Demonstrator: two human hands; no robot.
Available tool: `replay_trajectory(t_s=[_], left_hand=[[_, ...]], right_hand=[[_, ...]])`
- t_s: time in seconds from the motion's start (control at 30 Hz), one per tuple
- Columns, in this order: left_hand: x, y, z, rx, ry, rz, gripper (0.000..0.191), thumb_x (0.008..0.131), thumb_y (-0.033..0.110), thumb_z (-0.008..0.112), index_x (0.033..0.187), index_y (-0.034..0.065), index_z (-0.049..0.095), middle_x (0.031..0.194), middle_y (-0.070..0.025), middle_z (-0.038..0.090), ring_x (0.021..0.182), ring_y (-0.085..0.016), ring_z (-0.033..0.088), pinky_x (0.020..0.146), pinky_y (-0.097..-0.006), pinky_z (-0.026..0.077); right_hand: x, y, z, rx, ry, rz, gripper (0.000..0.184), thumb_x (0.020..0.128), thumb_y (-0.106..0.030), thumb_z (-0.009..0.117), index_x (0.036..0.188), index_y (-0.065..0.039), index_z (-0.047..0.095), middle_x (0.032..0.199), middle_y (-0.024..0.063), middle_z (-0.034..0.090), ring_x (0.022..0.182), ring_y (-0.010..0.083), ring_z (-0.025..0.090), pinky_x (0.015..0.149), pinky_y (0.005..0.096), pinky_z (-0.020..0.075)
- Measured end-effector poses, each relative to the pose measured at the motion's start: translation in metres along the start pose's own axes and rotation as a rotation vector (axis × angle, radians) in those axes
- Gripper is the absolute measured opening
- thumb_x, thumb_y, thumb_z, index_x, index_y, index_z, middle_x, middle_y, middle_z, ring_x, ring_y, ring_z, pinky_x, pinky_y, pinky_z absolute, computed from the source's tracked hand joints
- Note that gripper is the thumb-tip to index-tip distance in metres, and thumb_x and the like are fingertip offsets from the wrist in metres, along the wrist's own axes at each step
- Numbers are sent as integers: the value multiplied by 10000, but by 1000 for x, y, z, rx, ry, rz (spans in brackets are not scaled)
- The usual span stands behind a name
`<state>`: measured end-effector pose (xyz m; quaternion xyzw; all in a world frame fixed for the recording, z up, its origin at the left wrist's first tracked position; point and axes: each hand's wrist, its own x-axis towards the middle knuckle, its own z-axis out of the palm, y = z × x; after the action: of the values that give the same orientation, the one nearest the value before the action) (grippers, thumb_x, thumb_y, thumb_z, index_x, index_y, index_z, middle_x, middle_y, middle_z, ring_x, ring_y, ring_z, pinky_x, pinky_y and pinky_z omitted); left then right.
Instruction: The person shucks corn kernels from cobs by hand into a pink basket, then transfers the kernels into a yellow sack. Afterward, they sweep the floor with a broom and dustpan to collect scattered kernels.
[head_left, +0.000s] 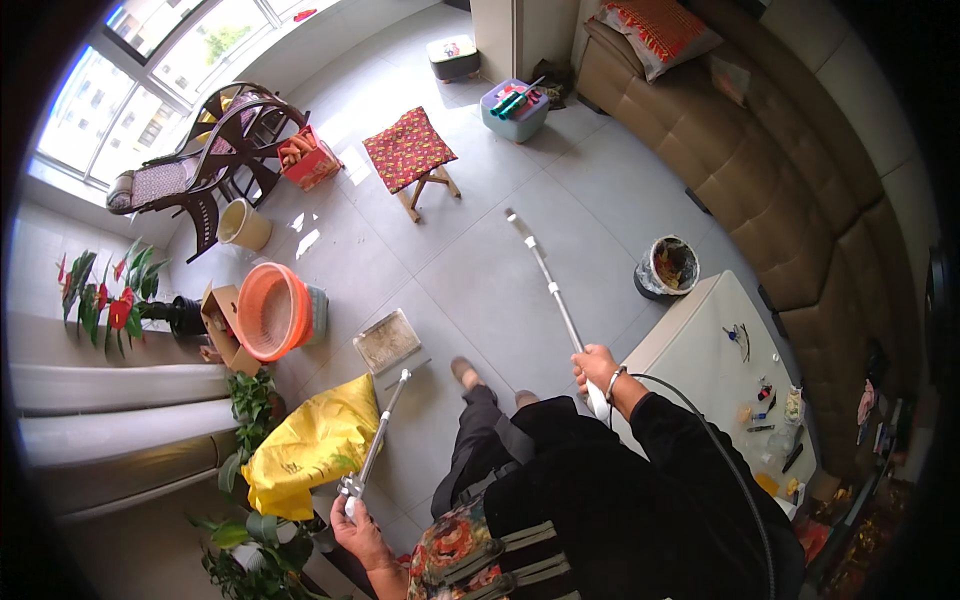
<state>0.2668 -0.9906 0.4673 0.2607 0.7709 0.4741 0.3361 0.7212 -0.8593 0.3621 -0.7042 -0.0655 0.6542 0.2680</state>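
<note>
A slim silver telescopic pole (562, 311) with white joints is held by its white grip in my right hand (596, 366). It points away from me over the floor tiles; its far end is brownish, too small to make out. My left hand (364, 534) grips the near end of a second, shorter silver pole (382, 427), by a metal clamp-like fitting (350, 485). That pole's upper end is white and hangs near a dusty rectangular tray (387, 341). Beside it lies a yellow plastic bag (315, 442). A black cable runs along my right sleeve.
A folding stool (409, 154) with red patterned cloth stands ahead. An orange basket (274, 311) and beige bucket (244, 225) are left. To the right are a lined waste bin (667, 266), a white table (697, 345) with small items, and a brown sofa (742, 157).
</note>
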Motion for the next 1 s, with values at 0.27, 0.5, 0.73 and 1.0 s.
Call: replay_trajectory(t_s=[0.27, 0.5, 0.73, 1.0], left_hand=[[145, 51, 52, -9, -144, 31, 246, 877, 0, 580, 1120, -2, 543, 799, 23, 538, 612, -35, 438, 517, -175, 335], [218, 108, 104, 121, -215, 10, 261, 873, 1, 586, 1131, -7, 548, 885, -4, 582, 681, -42, 481, 590, -179, 376], [231, 167, 209, 260, -183, 43, 237, 875, -3, 572, 1111, -13, 558, 841, 10, 558, 635, -38, 454, 548, -174, 359], [246, 197, 298, 319, -192, 13, 250, 858, 21, 607, 1104, -3, 565, 823, 4, 564, 635, -38, 465, 547, -178, 366]], right_hand=[[78, -100, 14, 151, 291, -88, 61, 823, -47, 486, 817, -49, 425, 631, 68, 457, 427, 156, 438, 335, 338, 382], [158, -158, -18, 180, 448, -84, 69, 813, -46, 464, 843, -50, 402, 610, 92, 448, 432, 207, 457, 341, 372, 378], [271, -247, -60, 275, 453, -7, 80, 819, -62, 444, 882, -45, 397, 627, 118, 464, 447, 231, 475, 343, 376, 376], [297, -305, -41, -96, 385, 19, 165, 812, -48, 444, 968, -18, 401, 662, 148, 500, 464, 253, 524, 376, 417, 407]])
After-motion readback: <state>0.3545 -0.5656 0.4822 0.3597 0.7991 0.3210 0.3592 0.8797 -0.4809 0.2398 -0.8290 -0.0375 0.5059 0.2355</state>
